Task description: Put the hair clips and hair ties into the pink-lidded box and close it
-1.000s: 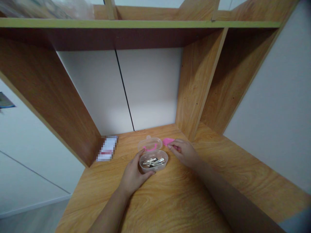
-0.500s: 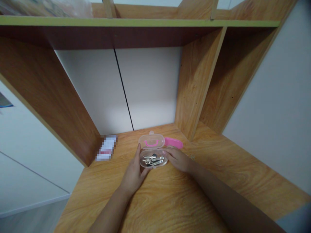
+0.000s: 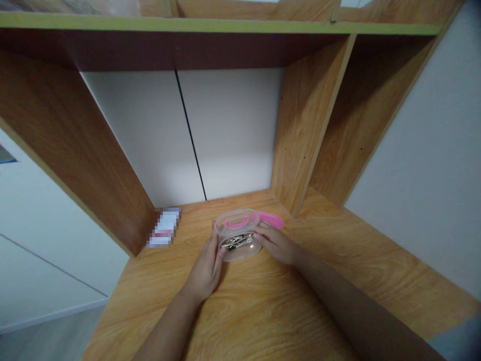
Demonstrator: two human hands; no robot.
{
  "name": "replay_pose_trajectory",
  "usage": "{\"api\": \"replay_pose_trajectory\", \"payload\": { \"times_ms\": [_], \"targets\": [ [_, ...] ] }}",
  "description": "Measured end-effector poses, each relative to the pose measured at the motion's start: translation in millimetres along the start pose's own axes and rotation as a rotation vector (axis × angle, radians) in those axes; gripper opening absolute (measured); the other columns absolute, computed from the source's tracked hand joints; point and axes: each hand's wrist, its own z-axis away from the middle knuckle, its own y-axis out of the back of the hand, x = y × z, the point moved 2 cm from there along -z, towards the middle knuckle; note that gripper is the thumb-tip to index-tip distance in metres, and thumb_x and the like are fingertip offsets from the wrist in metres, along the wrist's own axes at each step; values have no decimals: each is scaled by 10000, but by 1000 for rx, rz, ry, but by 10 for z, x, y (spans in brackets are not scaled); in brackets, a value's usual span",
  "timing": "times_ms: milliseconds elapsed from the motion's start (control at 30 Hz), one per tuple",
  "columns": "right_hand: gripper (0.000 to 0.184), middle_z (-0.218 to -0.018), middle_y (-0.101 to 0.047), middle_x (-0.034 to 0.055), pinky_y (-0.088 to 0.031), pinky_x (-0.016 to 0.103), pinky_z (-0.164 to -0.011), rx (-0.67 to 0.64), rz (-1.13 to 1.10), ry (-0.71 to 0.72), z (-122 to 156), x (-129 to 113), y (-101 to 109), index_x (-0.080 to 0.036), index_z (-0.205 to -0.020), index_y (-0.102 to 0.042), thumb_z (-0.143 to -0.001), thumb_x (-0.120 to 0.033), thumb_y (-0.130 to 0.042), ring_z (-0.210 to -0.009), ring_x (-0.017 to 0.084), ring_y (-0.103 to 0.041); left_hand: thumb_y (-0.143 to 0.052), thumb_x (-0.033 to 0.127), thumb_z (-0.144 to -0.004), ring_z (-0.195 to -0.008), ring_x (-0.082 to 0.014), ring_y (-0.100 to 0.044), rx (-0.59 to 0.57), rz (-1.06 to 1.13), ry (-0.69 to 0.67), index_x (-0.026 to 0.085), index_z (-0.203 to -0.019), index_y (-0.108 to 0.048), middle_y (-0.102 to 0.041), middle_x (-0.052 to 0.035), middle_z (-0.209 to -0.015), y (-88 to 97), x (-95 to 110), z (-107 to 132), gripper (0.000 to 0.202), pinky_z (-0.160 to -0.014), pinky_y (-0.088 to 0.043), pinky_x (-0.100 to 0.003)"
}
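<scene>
A small clear plastic case (image 3: 239,249) with several metal tools inside rests on the wooden desk (image 3: 263,306). Its hinged clear lid (image 3: 236,222), which has a pink handle, is tilted down over the base, partly closed. My left hand (image 3: 208,267) grips the case's left side, with the thumb up at the lid's edge. My right hand (image 3: 276,242) holds the case's right side with its fingertips. A pink flat object (image 3: 272,219) lies on the desk just behind my right hand.
A small white and red item (image 3: 164,228), blurred out, lies at the back left of the desk by the wooden side panel (image 3: 71,150). A wooden divider (image 3: 304,130) rises at the back right. A shelf (image 3: 210,25) runs overhead.
My right hand left the pink object and came to the case's right side. The lid, upright and open before, has swung down over the base between both hands.
</scene>
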Motion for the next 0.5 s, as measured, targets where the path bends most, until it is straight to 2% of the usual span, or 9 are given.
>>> {"api": "replay_pose_trajectory", "payload": {
  "times_ms": [200,300,367,500],
  "targets": [
    [388,-1231,-635,106,-407,439,-1071,5,16,3,13,-1,-10,-264,-1320,-617,-1048,-381,-365,-1192,242,-527,-416,346,-1030,-1492,-225,-333,35,4,52,251,-1600,-59,-294,-119,-1637,1,-102,2,679,-1230,-262,-427],
    [355,-1124,-684,92,-435,424,-1024,-8,8,-14,16,-10,-6,-244,-1140,-694,-1036,-421,-404,-1115,242,-568,-448,340,-1018,-1491,-228,-337,36,-5,43,265,-1593,-146,-306,-102,-1634,5,-136,11,654,-1229,-272,-428],
    [397,-1025,-704,84,-460,412,-976,8,-13,-48,14,-1,-5,-227,-987,-716,-1035,-452,-393,-1030,238,-598,-472,335,-1008,-1499,-230,-320,38,-12,25,270,-1581,-208,-313,-91,-1633,3,-154,18,635,-1235,-264,-434],
    [470,-1030,-704,87,-462,404,-985,83,-89,-104,-8,21,-14,-210,-943,-711,-1039,-489,-345,-1016,234,-618,-536,336,-979,-1493,-241,-333,45,-8,7,270,-1563,-274,-338,-93,-1621,-8,-160,22,644,-1237,-263,-444]
  ]
}}
